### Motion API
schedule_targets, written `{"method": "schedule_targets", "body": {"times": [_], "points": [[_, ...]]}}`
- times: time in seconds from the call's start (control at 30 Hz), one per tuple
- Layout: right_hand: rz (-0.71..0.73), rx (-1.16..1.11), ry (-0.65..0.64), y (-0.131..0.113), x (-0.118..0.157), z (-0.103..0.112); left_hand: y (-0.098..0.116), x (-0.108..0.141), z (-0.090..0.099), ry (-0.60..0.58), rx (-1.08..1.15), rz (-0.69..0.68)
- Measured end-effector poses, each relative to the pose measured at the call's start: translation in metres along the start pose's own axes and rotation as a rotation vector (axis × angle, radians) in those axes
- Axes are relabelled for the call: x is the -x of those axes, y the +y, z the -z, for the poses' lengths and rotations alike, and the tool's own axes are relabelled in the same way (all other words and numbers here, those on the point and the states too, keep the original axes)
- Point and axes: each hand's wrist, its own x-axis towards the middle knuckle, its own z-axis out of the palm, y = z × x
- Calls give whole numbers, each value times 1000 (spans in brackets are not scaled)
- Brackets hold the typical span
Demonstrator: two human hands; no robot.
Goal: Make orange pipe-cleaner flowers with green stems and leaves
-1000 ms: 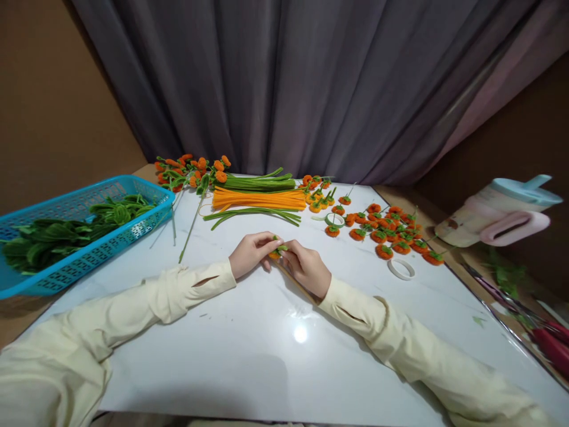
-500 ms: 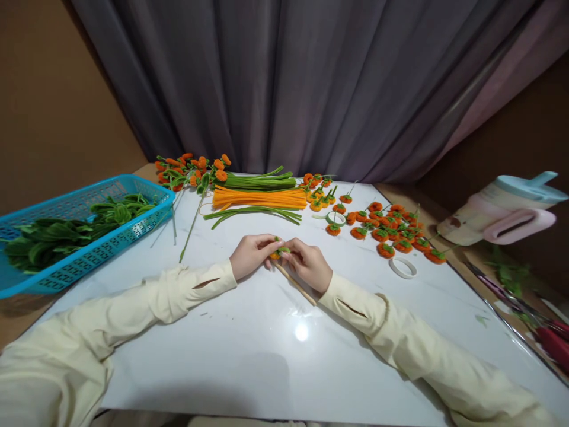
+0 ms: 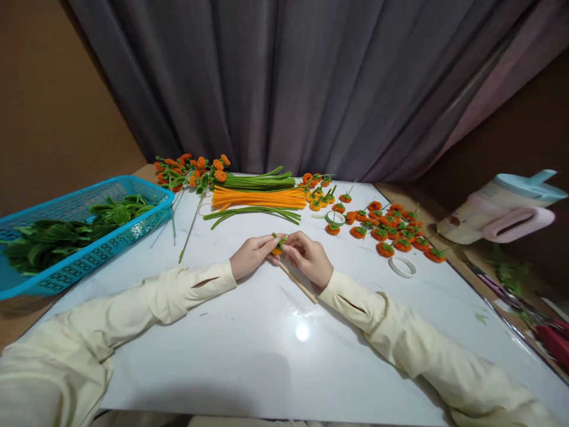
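Note:
Between my two hands is a small orange pipe-cleaner persimmon (image 3: 278, 249) with green fuzzy leaves on top. My left hand (image 3: 253, 256) pinches it from the left. The fingers of my right hand (image 3: 310, 259) are closed at its green top, on the right side. A thin wooden stick (image 3: 299, 284) lies on the table just below, its upper end close under my fingers. Beyond my hands lie a bundle of orange pipe cleaners (image 3: 260, 198) and some loose green pipe cleaners (image 3: 258, 213).
A blue basket (image 3: 106, 240) with green fuzzy leaves stands left. Orange flower stems (image 3: 195, 172) lie behind it. Finished orange persimmons (image 3: 386, 228), a white tape roll (image 3: 402, 267) and a green tape roll (image 3: 335, 218) lie right. A lidded cup (image 3: 498, 207) and scissors (image 3: 493, 284) sit farther right.
My fingers have shifted slightly around the persimmon, and more of its orange body and green top shows. The right fingertips have moved up a little. The rest looks the same.

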Motion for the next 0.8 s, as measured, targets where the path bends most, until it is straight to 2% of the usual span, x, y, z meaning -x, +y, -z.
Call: {"method": "schedule_targets", "body": {"times": [0.07,0.13,0.2,0.27,0.33,0.5,0.67,0.8], "points": [[85,63,31,1,-2,5,-1,-1,1,-1,8,-15],[261,148,46,1,-3,11,-1,-1,3,-21,-16,-21],[443,248,17,2,-4,15,0,0,5,-67,-34,3],[552,338,-41,3,-5,17,1,0,7,-115,-56,37],[600,402,-75,5,-5,17,2,0,9,-136,-83,59],[720,595,-35,12,-6,17,5,-1,9,-164,-35,99],[836,789,-25,14,-9,23,4,-1,7,-142,21,123],[865,826,-13,12,-8,26,3,-1,6,-121,64,146]]}}
